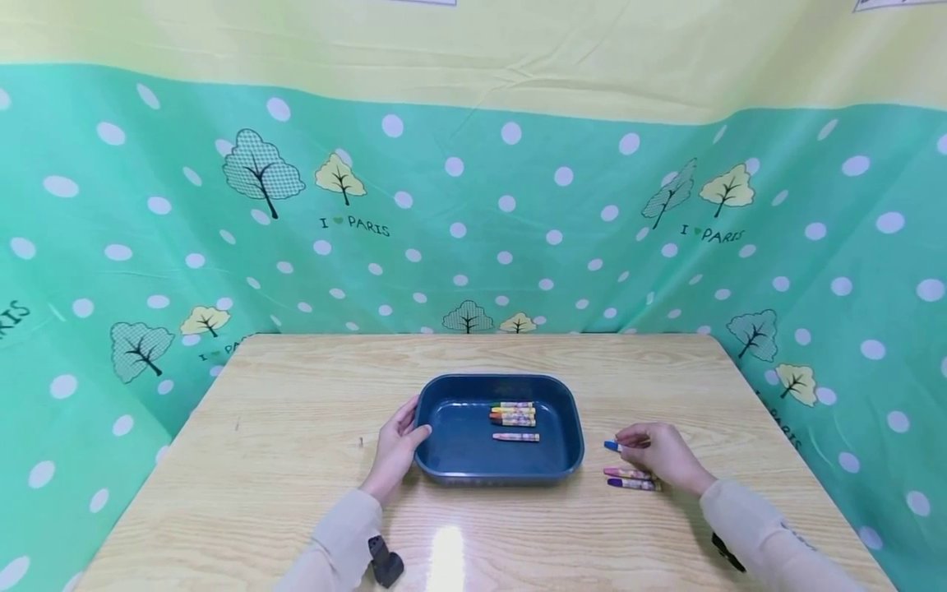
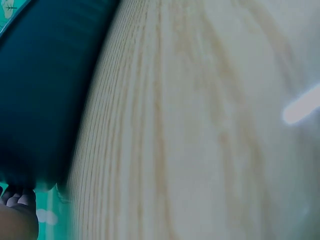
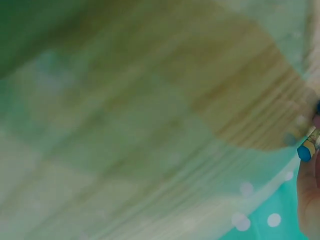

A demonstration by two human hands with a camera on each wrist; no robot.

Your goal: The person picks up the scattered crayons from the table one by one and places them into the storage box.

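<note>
A dark blue rectangular tray [image 1: 459,475] sits on the wooden table. My left hand [image 1: 395,450] grips its left side, thumb over the rim; the left wrist view shows the fingers [image 2: 20,197] at the tray's wall. Several paper-wrapped crayons lie inside: a pink one [image 1: 516,437] by itself and, above it, a group with an orange crayon [image 1: 513,420]. Right of the tray, my right hand [image 1: 662,452] pinches a blue crayon [image 1: 612,446], whose blue end also shows in the right wrist view. Beneath that hand lie a pink crayon [image 1: 627,473] and a purple crayon [image 1: 632,485].
The light wood table [image 1: 296,411] extends around the tray on all sides. A green polka-dot cloth [image 1: 459,247] with printed trees hangs behind the table and along both sides. Black straps with small devices are worn on both wrists.
</note>
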